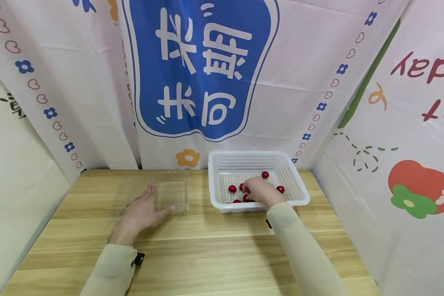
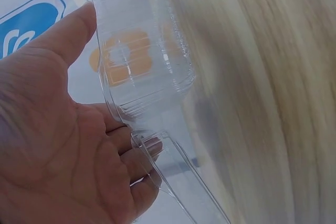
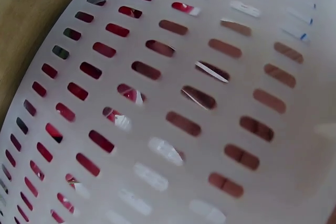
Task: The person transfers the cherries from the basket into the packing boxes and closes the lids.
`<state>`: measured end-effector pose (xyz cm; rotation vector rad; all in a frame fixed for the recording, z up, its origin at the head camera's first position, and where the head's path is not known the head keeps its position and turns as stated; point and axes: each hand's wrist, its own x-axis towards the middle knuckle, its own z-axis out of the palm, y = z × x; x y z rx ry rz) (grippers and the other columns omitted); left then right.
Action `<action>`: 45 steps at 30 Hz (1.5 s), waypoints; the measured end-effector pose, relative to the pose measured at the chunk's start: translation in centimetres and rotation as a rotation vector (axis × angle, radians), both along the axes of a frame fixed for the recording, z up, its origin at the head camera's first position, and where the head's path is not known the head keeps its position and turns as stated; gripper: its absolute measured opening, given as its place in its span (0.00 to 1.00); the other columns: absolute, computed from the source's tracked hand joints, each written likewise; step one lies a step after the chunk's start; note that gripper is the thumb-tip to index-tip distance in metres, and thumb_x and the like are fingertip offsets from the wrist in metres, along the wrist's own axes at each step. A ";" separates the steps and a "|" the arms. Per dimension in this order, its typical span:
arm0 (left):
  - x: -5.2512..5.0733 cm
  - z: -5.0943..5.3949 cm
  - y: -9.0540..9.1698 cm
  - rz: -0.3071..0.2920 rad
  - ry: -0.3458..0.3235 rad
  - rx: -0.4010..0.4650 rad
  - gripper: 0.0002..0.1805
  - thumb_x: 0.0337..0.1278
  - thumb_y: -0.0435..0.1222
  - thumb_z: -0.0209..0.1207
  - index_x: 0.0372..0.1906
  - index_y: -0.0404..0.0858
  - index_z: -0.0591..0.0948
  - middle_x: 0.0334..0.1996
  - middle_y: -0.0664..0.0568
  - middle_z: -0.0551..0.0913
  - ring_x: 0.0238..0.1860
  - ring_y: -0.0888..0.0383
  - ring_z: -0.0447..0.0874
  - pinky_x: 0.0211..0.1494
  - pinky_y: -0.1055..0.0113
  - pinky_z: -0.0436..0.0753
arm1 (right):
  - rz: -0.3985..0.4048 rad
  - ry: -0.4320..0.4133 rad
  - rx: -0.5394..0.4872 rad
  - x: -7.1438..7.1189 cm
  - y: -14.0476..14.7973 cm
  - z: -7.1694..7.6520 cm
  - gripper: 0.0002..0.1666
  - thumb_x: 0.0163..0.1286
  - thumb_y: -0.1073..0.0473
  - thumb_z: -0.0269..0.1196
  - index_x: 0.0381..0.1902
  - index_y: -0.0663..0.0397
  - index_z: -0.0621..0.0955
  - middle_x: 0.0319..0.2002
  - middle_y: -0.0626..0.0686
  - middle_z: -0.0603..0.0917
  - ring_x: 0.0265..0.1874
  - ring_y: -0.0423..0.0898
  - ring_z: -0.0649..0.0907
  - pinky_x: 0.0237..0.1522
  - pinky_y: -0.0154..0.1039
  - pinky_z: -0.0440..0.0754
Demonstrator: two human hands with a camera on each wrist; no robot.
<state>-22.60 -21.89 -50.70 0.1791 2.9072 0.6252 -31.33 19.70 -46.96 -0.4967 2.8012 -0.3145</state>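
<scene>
A clear plastic container with its lid folded out lies on the wooden table at left. My left hand is spread over it; in the left wrist view the thumb of the hand touches the rim of the clear container, and its fingers lie by the hinge. My right hand reaches down into a white basket, fingertips bent down at a red ball. Whether they pinch it cannot be told. In the right wrist view the slotted basket wall hides most of this hand.
Several other red balls lie in the basket, among them one near the back, one at left and one at right. A printed curtain hangs behind the wooden table, with more cloth at both sides.
</scene>
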 end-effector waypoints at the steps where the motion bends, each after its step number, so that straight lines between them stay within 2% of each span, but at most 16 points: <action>1: 0.1 0.1 0.1 -0.002 0.001 -0.004 0.71 0.83 0.72 0.60 0.92 0.17 0.45 0.94 0.20 0.43 0.92 0.17 0.51 0.94 0.24 0.59 | 0.008 -0.001 0.008 0.0 -0.1 0.0 0.11 0.82 0.63 0.76 0.58 0.55 0.95 0.56 0.54 0.97 0.54 0.49 0.91 0.68 0.55 0.92; 6: 0.1 0.1 0.2 -0.004 0.003 -0.013 0.70 0.84 0.72 0.59 0.92 0.16 0.46 0.94 0.19 0.43 0.92 0.17 0.51 0.94 0.24 0.59 | 0.014 -0.016 0.021 -0.2 -0.5 -0.1 0.04 0.80 0.64 0.76 0.48 0.53 0.95 0.45 0.51 0.94 0.44 0.47 0.86 0.56 0.49 0.90; 9: 0.1 0.1 0.1 -0.004 0.003 -0.018 0.70 0.84 0.72 0.59 0.92 0.15 0.46 0.93 0.19 0.43 0.93 0.17 0.50 0.95 0.25 0.59 | 0.008 -0.031 0.015 -0.1 -0.7 -0.2 0.03 0.79 0.66 0.77 0.43 0.52 0.94 0.39 0.49 0.91 0.41 0.47 0.85 0.49 0.45 0.87; 18: 0.1 -0.3 -0.1 -0.006 0.019 -0.020 0.71 0.83 0.73 0.59 0.91 0.15 0.47 0.93 0.18 0.45 0.93 0.18 0.51 0.95 0.25 0.60 | -0.009 -0.049 0.000 0.0 -0.9 -0.2 0.06 0.76 0.67 0.76 0.39 0.52 0.91 0.35 0.49 0.89 0.36 0.45 0.84 0.40 0.39 0.82; 23: 0.0 -0.4 -0.1 -0.008 0.024 -0.014 0.70 0.83 0.72 0.60 0.91 0.15 0.48 0.93 0.17 0.45 0.92 0.17 0.52 0.94 0.25 0.60 | -0.012 -0.067 -0.016 0.0 -0.8 -0.1 0.05 0.78 0.66 0.76 0.39 0.52 0.91 0.36 0.49 0.89 0.37 0.46 0.84 0.43 0.40 0.82; 30: 0.0 -0.1 0.1 -0.012 0.008 -0.019 0.70 0.84 0.71 0.60 0.92 0.16 0.47 0.93 0.18 0.44 0.92 0.17 0.51 0.95 0.25 0.59 | 0.002 -0.039 -0.017 0.2 -0.4 0.6 0.03 0.79 0.64 0.77 0.47 0.53 0.93 0.46 0.52 0.94 0.45 0.48 0.88 0.59 0.50 0.92; 37: 0.2 0.0 0.5 -0.021 -0.007 -0.016 0.69 0.84 0.70 0.60 0.92 0.17 0.46 0.94 0.20 0.43 0.91 0.15 0.53 0.93 0.23 0.61 | 0.013 -0.018 -0.010 0.1 -0.4 0.9 0.07 0.78 0.67 0.76 0.50 0.57 0.94 0.49 0.54 0.95 0.47 0.49 0.89 0.62 0.52 0.93; 45: 0.2 -0.1 0.6 -0.022 -0.010 -0.006 0.68 0.85 0.68 0.61 0.92 0.17 0.45 0.94 0.20 0.43 0.91 0.15 0.54 0.93 0.23 0.62 | 0.022 0.046 0.000 -0.2 -0.5 1.4 0.11 0.77 0.67 0.76 0.55 0.58 0.93 0.53 0.56 0.96 0.51 0.50 0.91 0.64 0.53 0.94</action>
